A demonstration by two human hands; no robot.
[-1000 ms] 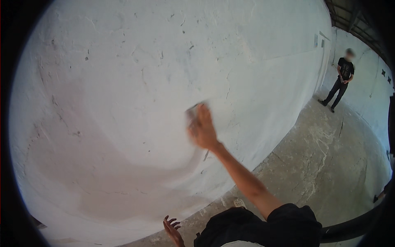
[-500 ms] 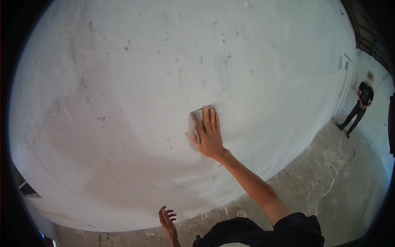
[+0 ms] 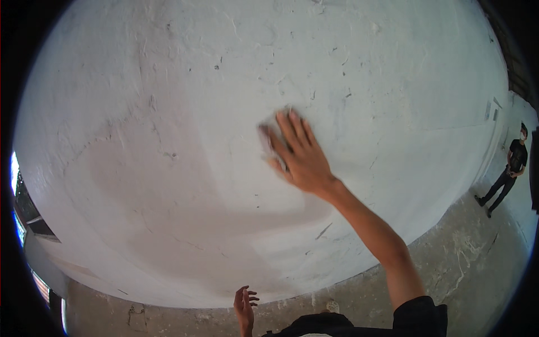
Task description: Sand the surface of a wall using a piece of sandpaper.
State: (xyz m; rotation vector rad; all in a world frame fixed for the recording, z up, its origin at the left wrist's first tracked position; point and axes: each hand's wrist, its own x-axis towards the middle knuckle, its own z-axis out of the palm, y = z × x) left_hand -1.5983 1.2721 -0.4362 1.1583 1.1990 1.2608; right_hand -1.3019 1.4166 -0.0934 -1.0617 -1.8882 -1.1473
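Against the pale wall (image 3: pixel 230 151) my right hand (image 3: pixel 303 157) lies with its fingers stretched upward. Pressed flat beneath it is a thin rectangular sheet of sandpaper (image 3: pixel 264 132), dark and reddish-brown at its edge. The hand covers most of the sheet, and motion blurs both. My left hand (image 3: pixel 245 306) hangs low at the bottom edge, in front of the wall's foot. Its fingers are apart and loosely curled, with nothing in them.
Small dark chips, cracks and a broad pinkish-grey patch (image 3: pixel 163 213) mark the wall. A concrete floor (image 3: pixel 449 253) runs along its base. At the far right a person (image 3: pixel 511 168) in dark clothes stands near a corner. Openings (image 3: pixel 36 224) show at the left rim.
My right hand has slid upward on the wall with the sandpaper beneath it. The view has shifted, so the wall marks now appear further right. My left hand stays low and loosely curled.
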